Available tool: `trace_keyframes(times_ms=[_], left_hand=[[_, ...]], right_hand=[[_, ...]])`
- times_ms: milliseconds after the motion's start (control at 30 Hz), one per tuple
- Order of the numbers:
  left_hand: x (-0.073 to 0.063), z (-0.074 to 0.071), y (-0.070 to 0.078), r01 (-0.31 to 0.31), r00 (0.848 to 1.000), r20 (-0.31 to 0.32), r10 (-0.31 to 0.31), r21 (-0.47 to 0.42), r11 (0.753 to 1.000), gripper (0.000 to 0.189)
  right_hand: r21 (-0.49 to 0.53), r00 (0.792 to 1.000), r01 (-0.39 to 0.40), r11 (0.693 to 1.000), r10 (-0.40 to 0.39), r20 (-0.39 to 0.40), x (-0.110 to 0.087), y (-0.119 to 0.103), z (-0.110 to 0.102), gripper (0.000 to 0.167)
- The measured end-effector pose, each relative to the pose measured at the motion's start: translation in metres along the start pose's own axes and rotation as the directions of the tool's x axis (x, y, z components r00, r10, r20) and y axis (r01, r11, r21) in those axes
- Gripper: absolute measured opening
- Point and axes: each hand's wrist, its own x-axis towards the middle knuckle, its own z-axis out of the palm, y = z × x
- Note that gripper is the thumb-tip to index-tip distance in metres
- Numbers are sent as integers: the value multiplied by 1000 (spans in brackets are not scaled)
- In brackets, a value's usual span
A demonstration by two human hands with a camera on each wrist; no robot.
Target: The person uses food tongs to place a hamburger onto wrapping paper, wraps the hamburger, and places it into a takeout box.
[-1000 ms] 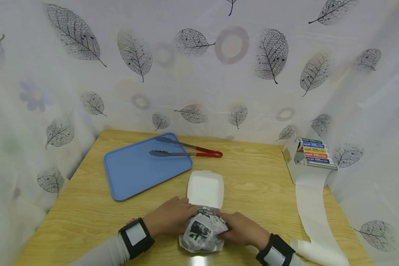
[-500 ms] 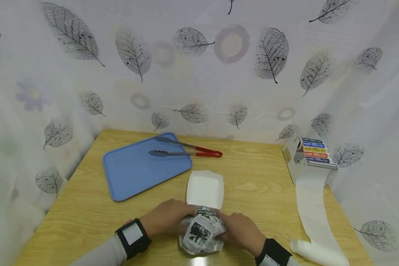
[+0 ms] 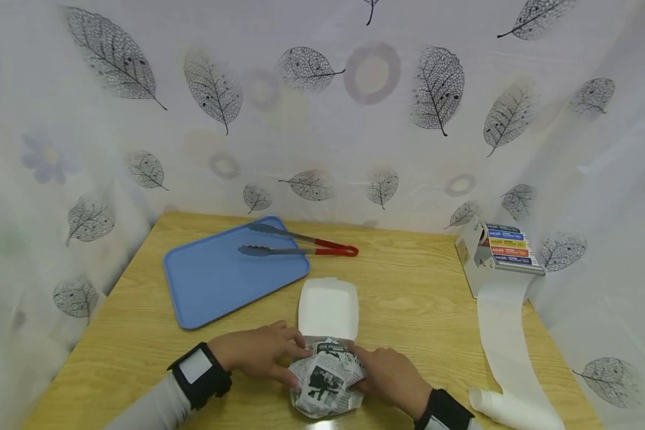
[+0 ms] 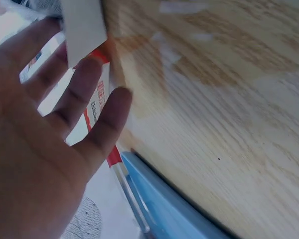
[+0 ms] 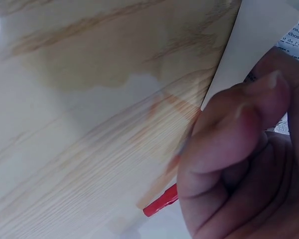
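Note:
A bundle wrapped in newsprint-patterned paper [image 3: 322, 379] lies in the lower half of a small hinged takeaway box [image 3: 329, 307], whose white lid is folded back. What the paper wraps is hidden. At the bundle's left side is my left hand [image 3: 258, 352], its fingertips touching the paper; in the left wrist view its fingers are spread and loosely bent beside the box's red-and-white printed outside [image 4: 97, 97]. My right hand [image 3: 389, 376] grips the bundle's right edge, thumb on top. Curled fingers [image 5: 229, 144] fill the right wrist view beside the box wall.
A blue tray [image 3: 209, 286] stands at the back left, with red-handled tongs [image 3: 335, 248] lying across its right end. At the right edge, a label dispenser [image 3: 500, 251] trails a long white strip [image 3: 507, 346] that ends in a roll. A leaf-print curtain [image 3: 312, 119] surrounds the table.
My left hand has loosened and drawn back to the left from the bundle's top. The right hand stays at the bundle's right edge. The bundle has shifted slightly toward me.

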Motion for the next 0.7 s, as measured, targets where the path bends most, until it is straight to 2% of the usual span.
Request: trace_keyframes(times_ms=[67, 133, 233, 367, 500, 700], left_hand=[[0, -2, -2, 9, 1000, 15, -9, -36, 999, 61], [2, -1, -4, -2, 1000, -9, 2, -45, 999, 57], [8, 5, -8, -27, 996, -89, 23, -40, 999, 51], [18, 14, -7, -38, 980, -195, 45, 37, 999, 39], [24, 17, 2, 23, 973, -232, 0, 95, 995, 37], [26, 17, 17, 143, 962, -245, -119, 82, 986, 39]], right_hand=[[10, 1000, 2, 1000, -2, 10, 0, 0, -1, 62], [23, 1000, -1, 1000, 0, 25, 1, 0, -2, 63], [38, 999, -4, 999, 2, 38, 1, -1, -3, 63], [48, 998, -10, 999, 8, 54, 2, -1, -4, 63], [58, 998, -17, 998, 13, 66, 2, -1, -6, 62], [88, 998, -2, 996, -3, 59, 1, -1, -6, 62]])
